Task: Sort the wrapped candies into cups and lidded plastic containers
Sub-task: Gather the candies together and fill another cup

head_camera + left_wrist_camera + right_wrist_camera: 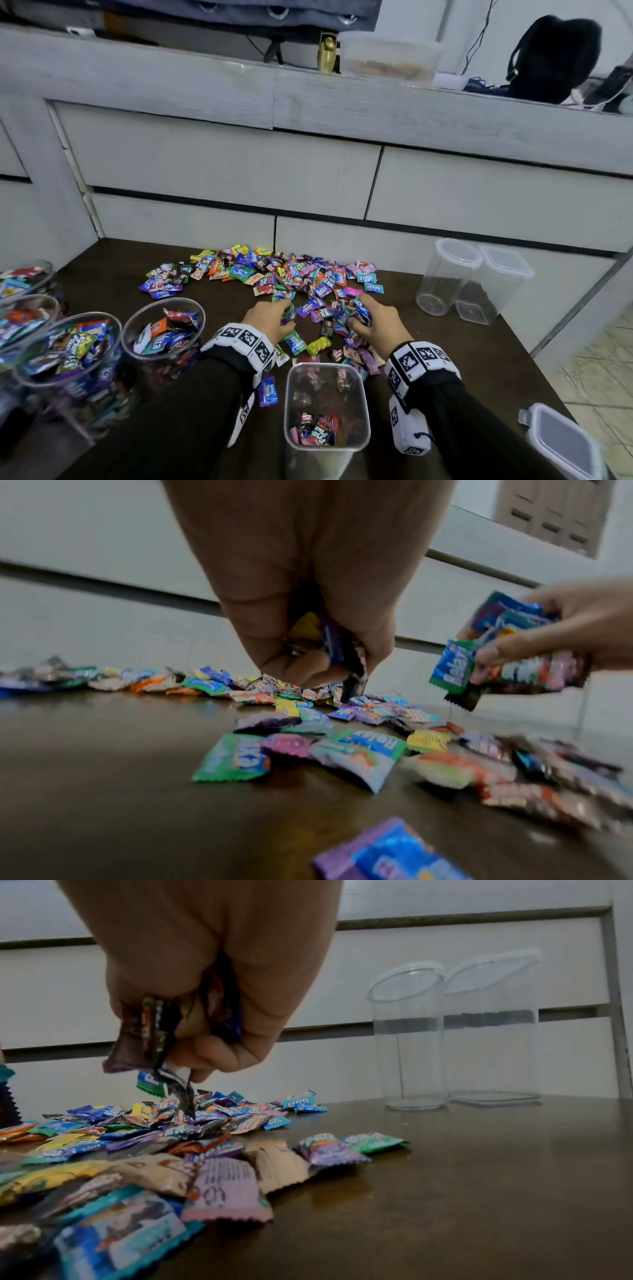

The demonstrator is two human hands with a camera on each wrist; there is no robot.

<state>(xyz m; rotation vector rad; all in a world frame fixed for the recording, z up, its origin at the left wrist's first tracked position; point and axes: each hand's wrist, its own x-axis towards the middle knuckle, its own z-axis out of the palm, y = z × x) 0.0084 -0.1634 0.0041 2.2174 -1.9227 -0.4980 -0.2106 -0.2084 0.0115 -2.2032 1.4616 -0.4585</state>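
Candies (359,313) in both fists, L hand (270,318) & R hand (376,325)

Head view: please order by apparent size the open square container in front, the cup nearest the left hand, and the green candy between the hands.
1. open square container, though it is nearest the camera, which enlarges it.
2. cup, close in size, so this order is unsure.
3. green candy, clearly smallest.

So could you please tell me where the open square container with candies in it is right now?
In the head view, the open square container stands at the table's near edge, between the person's forearms, just nearer than the left hand and right hand.
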